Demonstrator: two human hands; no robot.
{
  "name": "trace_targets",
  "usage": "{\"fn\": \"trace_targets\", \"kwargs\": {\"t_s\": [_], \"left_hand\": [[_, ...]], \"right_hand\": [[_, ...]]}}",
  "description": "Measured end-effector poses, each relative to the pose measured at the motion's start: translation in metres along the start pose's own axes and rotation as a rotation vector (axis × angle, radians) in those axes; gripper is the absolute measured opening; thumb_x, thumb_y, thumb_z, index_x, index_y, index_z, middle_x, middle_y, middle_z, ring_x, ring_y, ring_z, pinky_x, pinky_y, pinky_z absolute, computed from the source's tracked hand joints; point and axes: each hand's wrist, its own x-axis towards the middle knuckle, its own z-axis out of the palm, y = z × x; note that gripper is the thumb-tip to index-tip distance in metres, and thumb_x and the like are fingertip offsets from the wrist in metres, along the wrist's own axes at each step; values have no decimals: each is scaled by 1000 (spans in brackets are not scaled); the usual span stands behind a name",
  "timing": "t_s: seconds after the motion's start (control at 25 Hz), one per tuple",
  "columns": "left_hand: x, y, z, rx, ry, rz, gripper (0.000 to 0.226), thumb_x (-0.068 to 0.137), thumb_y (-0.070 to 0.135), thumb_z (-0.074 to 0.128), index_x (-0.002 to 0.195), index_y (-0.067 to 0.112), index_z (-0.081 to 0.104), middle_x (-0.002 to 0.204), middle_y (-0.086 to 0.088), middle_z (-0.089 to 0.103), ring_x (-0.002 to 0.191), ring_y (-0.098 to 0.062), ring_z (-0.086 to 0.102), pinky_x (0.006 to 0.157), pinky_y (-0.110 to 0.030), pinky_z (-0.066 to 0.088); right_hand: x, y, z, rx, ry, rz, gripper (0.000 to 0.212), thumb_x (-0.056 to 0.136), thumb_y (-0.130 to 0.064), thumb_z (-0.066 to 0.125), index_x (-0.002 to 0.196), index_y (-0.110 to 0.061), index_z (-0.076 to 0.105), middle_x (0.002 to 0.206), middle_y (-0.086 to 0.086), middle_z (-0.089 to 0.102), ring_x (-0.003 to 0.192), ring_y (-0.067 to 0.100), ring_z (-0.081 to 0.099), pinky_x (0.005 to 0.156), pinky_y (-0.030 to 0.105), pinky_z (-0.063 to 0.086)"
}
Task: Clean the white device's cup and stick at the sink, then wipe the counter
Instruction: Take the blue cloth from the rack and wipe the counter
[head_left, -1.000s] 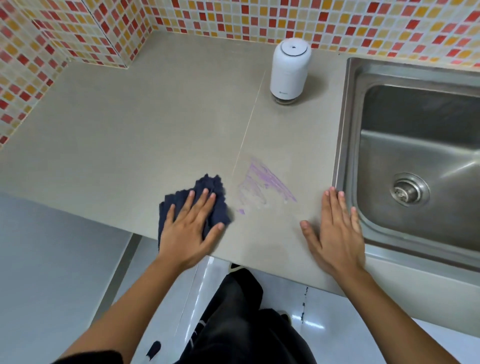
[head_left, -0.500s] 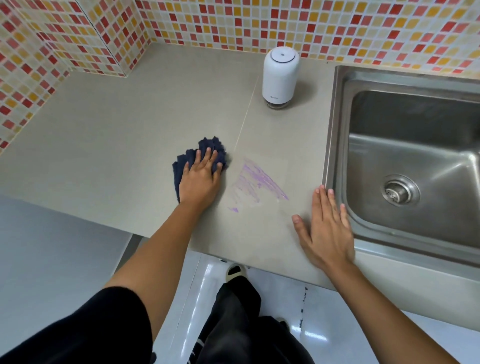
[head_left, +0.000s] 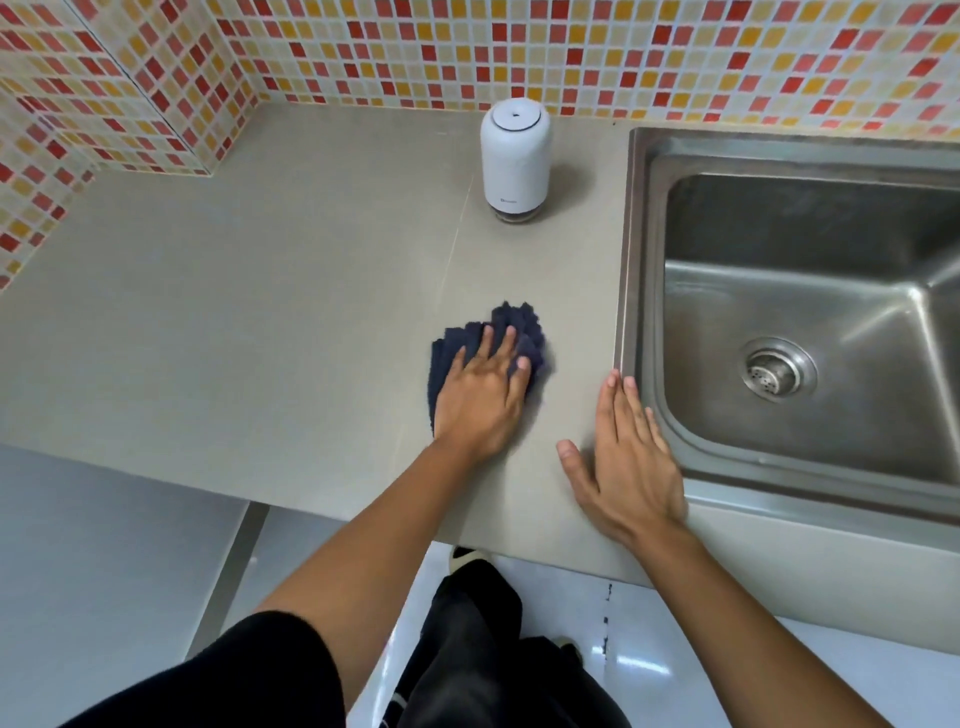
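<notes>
My left hand (head_left: 480, 395) presses flat on a dark blue cloth (head_left: 511, 325) in the middle of the grey counter (head_left: 260, 322), fingers spread and straight. My right hand (head_left: 626, 462) lies flat on the counter beside the sink's left rim, holding nothing. The white device (head_left: 515, 161) stands upright at the back of the counter, near the tiled wall. The stainless sink (head_left: 810, 332) is on the right, with its drain (head_left: 776, 370) in the basin. No purple mark shows on the counter around the cloth.
Red and orange mosaic tiles (head_left: 571, 52) line the back and left walls. The counter's front edge runs just below my hands, with white floor (head_left: 649, 649) and my dark trousers (head_left: 478, 649) beneath it.
My left hand slid the cloth rightward over the spot where purple streaks lay; the streaks no longer show. My right hand stayed flat beside the sink.
</notes>
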Motion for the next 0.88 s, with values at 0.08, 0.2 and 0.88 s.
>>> {"fn": "trace_targets", "kwargs": {"t_s": [0.08,0.2,0.88], "left_hand": [[-50,-15,5,119,-58,237,52,99,41,11,147,23,25,155,8,24,145,-10,12,116,-34,13],[-77,-54,-4,235,-37,226,55,97,47,6,146,27,20,152,14,20,142,-6,13,116,-37,20],[-30,-62,-10,154,19,79,52,96,45,17,144,30,30,153,11,27,144,-10,12,117,-42,14]], "right_hand": [[0,7,-3,25,-40,-52,99,73,-76,-11,144,-7,-12,154,2,-10,141,12,-13,111,23,5],[1,16,-8,-12,-82,-123,106,68,-82,-13,144,-8,-15,154,3,-12,142,14,-13,112,24,11],[1,15,-9,-48,-87,-136,104,65,-80,-18,140,-9,-23,152,4,-19,141,14,-16,111,26,7]]}}
